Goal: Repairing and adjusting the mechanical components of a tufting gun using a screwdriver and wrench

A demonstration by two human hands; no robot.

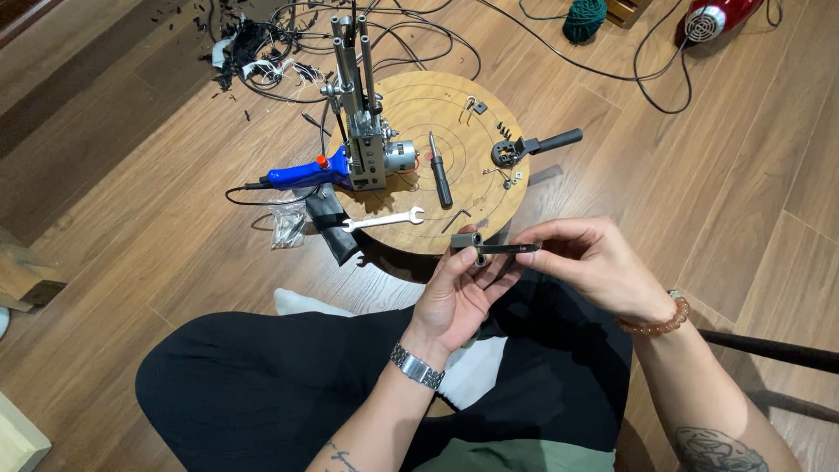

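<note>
Head view — hands (524,271) hold a metal part (479,245); wrench (383,221) nearby.

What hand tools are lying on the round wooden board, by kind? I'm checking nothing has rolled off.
Open-ended spanner: 1
Black-handled screwdriver: 1
Black-handled clamp piece: 1
Blue-handled tool on a metal stand: 1
Total: 4
Small screws and bits there are too small to count.

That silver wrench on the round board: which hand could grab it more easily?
Probably the left hand: it sits nearer the wrench. Both hands hold the small dark metal part, so one must let go first.
</note>
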